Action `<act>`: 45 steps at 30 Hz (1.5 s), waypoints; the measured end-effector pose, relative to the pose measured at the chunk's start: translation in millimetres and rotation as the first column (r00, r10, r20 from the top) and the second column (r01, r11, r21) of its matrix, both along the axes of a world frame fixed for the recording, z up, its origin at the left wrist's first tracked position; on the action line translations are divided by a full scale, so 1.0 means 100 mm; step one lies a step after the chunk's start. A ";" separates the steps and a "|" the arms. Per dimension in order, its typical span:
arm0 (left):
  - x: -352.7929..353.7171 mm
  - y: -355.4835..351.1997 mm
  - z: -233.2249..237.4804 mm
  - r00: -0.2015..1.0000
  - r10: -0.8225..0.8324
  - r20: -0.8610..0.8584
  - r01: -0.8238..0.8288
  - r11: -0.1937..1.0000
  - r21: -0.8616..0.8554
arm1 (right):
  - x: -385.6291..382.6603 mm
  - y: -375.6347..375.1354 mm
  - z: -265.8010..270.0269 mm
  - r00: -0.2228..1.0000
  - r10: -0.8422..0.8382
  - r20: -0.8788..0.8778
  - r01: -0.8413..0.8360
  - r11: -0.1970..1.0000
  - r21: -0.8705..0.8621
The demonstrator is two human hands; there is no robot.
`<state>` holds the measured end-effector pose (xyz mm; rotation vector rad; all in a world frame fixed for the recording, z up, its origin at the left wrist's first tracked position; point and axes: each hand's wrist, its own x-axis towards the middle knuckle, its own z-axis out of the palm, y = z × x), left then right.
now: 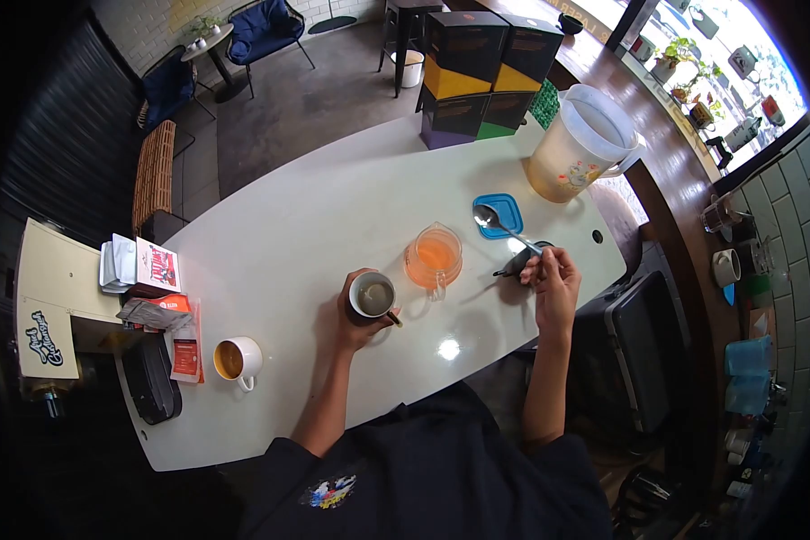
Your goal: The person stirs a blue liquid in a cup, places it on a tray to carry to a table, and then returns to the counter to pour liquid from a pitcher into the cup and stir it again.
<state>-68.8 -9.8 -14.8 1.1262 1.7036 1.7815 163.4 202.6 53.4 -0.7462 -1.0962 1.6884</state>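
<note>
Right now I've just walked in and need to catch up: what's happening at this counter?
A person stands at the white counter. Their left hand is wrapped around a dark cup. Their right hand holds a spoon, its bowl above a blue lid. A glass pitcher of orange drink stands between the hands. A large jug and a white mug stand apart, untouched.

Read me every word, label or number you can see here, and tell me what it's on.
Nothing reads clearly.
Cream box: black script logo, too blurred to read.
Red packet: white label, too small.
Booklet: print too small.
Black cartons: faint print, unreadable.
</note>
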 end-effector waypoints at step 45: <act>-0.02 -0.01 -0.06 0.998 0.044 -0.046 -0.047 0.996 -0.072 | 0.37 1.58 -0.16 0.566 0.191 0.802 -0.156 0.980 -0.124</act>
